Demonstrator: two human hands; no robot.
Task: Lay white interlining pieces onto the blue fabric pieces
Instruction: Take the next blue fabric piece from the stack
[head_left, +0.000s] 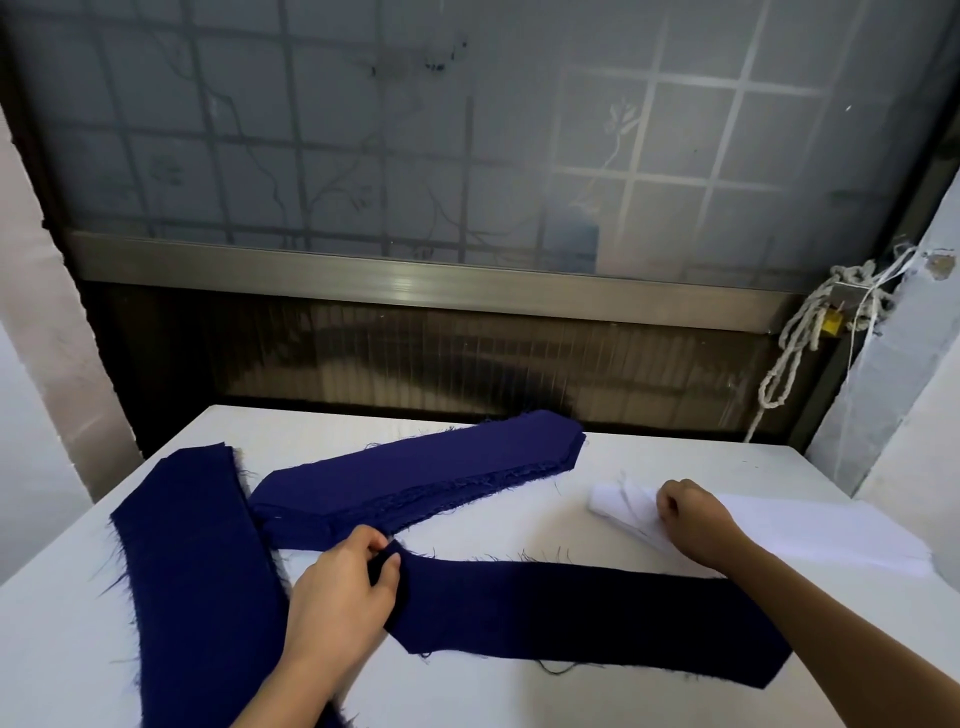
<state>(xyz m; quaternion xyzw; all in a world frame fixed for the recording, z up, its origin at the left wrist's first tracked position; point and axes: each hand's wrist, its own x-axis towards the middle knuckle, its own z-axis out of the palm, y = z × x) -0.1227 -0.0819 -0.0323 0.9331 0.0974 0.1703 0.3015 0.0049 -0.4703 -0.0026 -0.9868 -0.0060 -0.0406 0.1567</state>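
A single dark blue fabric piece (582, 613) lies flat across the near middle of the white table (649, 457). My left hand (340, 592) pinches its left pointed end. Behind it a stack of blue pieces (415, 478) lies diagonally, and another blue stack (192, 571) runs down the left side. At the right, a pile of white interlining pieces (789, 525) rests on the table. My right hand (693, 517) grips the left end of that pile, with fingers curled on the fanned-out strips.
A frosted window with a metal frame (415, 275) stands behind the table. A knotted white rope (800, 332) hangs at the back right beside a pale wall (893, 389). The table's far edge meets the dark panel under the window.
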